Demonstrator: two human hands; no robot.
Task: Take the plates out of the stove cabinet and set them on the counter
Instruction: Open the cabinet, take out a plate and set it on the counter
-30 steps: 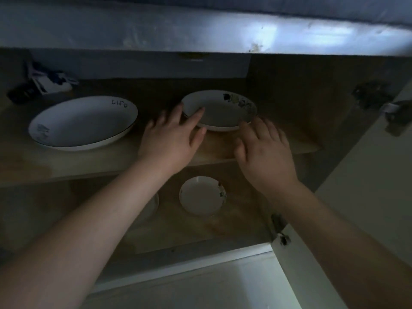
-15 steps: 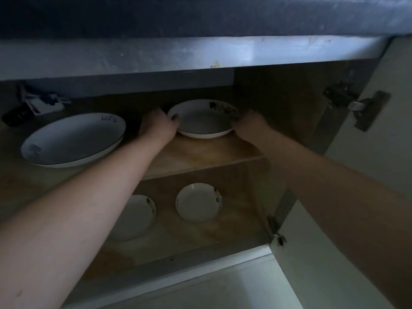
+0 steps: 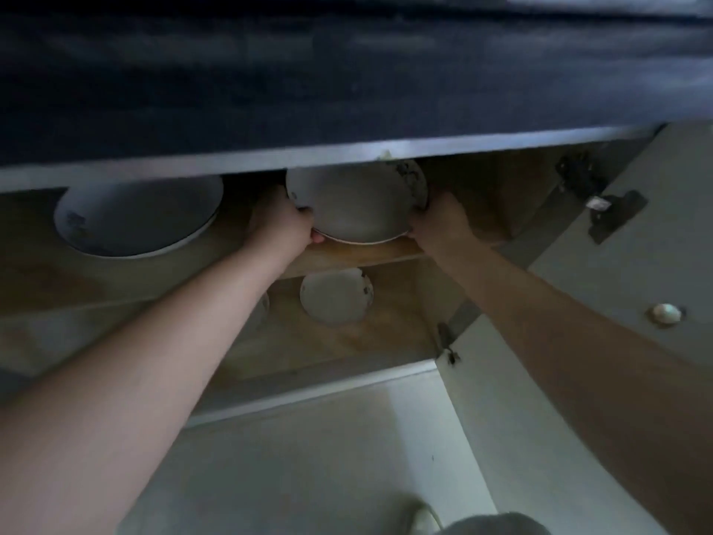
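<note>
Your left hand [image 3: 279, 222] grips the left rim of the round white ceramic plate w/ a dark floral print [image 3: 357, 204]; fingers curl under the edge, thumb on top. Your right hand [image 3: 440, 222] grips the opposite rim the same way, so both hands are clamped on that one plate, one per side. Plate is tilted, far edge up, near edge just over the front lip of the tan wooden upper shelf [image 3: 370, 252]; can't tell if it touches the wood.

Left of your left hand, on the same shelf, lies a large shallow white oval dish w/ a thin dark rim line [image 3: 135, 222], smooth, glossy. Below your hands, on the lower wooden shelf [image 3: 347, 345], sits a small round white saucer w/ a dark print at its edge [image 3: 335, 297]. Right of your right hand, the pale cabinet door [image 3: 636, 264] stands open, w/ a dark metal hinge [image 3: 613, 218] & round shiny knob [image 3: 664, 313].
</note>
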